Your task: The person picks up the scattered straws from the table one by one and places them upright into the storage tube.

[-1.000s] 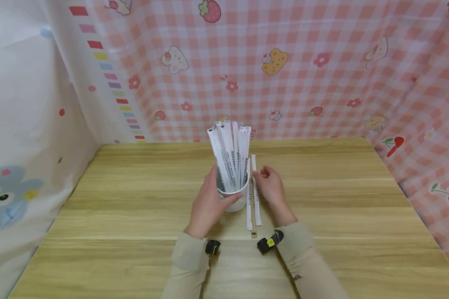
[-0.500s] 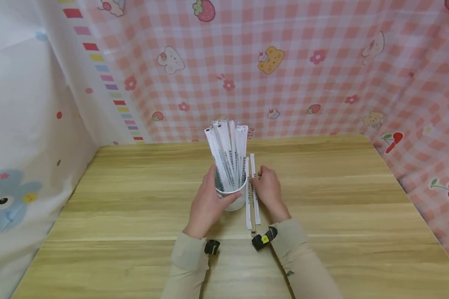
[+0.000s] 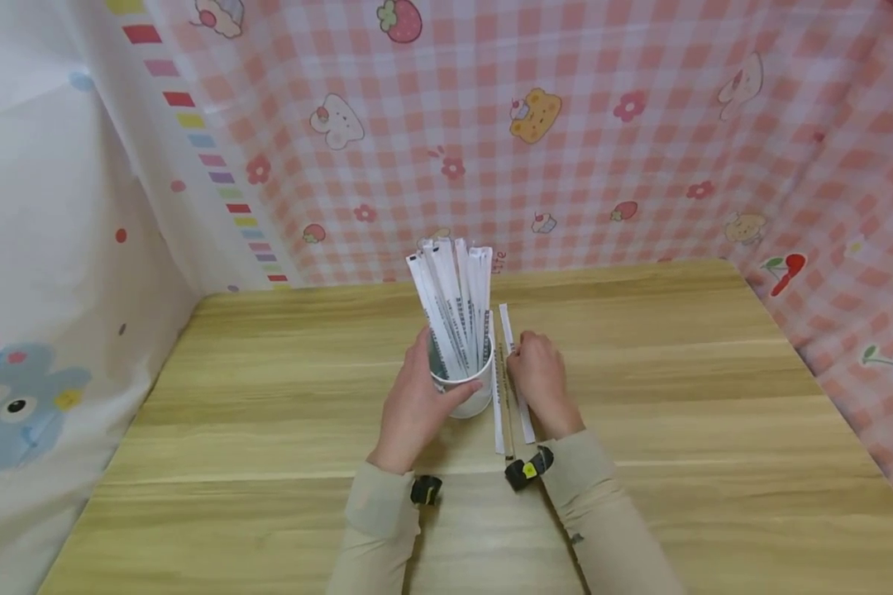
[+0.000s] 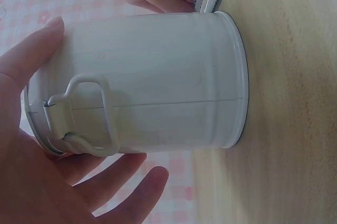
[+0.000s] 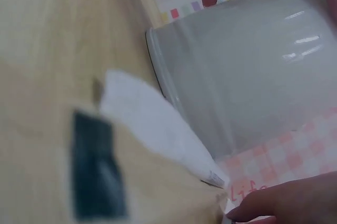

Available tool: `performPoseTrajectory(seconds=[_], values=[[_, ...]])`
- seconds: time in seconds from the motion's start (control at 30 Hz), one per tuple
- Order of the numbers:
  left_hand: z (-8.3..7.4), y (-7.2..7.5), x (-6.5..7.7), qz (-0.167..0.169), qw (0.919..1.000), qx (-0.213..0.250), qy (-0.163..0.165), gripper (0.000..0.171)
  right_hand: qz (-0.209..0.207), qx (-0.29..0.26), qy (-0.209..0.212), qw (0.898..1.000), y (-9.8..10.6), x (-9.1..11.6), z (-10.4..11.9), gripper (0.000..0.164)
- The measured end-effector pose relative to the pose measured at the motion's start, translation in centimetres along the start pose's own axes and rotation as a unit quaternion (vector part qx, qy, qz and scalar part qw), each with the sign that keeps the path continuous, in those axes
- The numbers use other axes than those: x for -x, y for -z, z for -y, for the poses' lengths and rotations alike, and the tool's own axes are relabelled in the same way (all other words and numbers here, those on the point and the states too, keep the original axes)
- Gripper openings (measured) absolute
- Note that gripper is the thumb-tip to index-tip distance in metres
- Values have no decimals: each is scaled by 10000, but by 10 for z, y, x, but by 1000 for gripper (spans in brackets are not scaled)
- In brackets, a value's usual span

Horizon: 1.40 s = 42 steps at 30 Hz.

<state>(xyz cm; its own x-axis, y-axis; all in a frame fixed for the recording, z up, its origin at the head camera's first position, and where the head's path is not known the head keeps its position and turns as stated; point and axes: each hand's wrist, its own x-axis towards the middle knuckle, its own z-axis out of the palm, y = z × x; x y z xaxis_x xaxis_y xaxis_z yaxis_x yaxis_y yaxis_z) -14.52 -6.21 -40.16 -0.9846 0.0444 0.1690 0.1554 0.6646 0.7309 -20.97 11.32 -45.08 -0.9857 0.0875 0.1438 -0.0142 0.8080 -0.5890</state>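
Observation:
My left hand (image 3: pixel 415 405) grips a white canister (image 4: pixel 158 61) near its rim, thumb on the near side. A small looped handle (image 4: pixel 109 113) shows by my palm in the left wrist view. Several long white paper-sleeved sticks (image 3: pixel 450 318) with dark print stand in the canister. Beside it on the right are a white sleeve (image 3: pixel 498 421), a brown sleeve (image 3: pixel 503 380) and another, slanting white sleeve (image 3: pixel 525 423). My right hand (image 3: pixel 542 380) pinches the slanting one; whether it also holds the brown one is hidden. The brown sleeve's dark-marked end (image 5: pixel 97 166) is blurred in the right wrist view.
Everything stands on a wood-grain table (image 3: pixel 253 397). A pink checked cloth (image 3: pixel 446 124) hangs behind its far edge and along the right, and a white patterned cloth (image 3: pixel 52 231) hangs on the left. Black straps (image 3: pixel 426 490) circle both wrists.
The lower end of the right white sleeve has swung right, so it now slants away from the brown one. My right hand's fingers have closed in beside it. The left hand keeps its hold.

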Motion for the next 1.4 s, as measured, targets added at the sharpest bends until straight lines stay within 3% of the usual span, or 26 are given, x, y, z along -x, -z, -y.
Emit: performPoseTrajectory(seconds=[0.67, 1.0, 1.17, 1.4], values=[[-2, 1, 1, 33, 10000, 81, -19, 94, 455, 923, -21, 9947, 13, 3, 5, 12], [-2, 1, -1, 37, 10000, 31, 5, 94, 886, 341, -344, 9949, 24, -2, -1, 21], [-2, 0, -1, 67, 10000, 42, -3, 94, 692, 132, -344, 9969, 37, -4, 1, 16], [-3, 2, 0, 114, 9999, 34, 29, 94, 39, -259, -141, 9996, 70, -1, 14, 22]])
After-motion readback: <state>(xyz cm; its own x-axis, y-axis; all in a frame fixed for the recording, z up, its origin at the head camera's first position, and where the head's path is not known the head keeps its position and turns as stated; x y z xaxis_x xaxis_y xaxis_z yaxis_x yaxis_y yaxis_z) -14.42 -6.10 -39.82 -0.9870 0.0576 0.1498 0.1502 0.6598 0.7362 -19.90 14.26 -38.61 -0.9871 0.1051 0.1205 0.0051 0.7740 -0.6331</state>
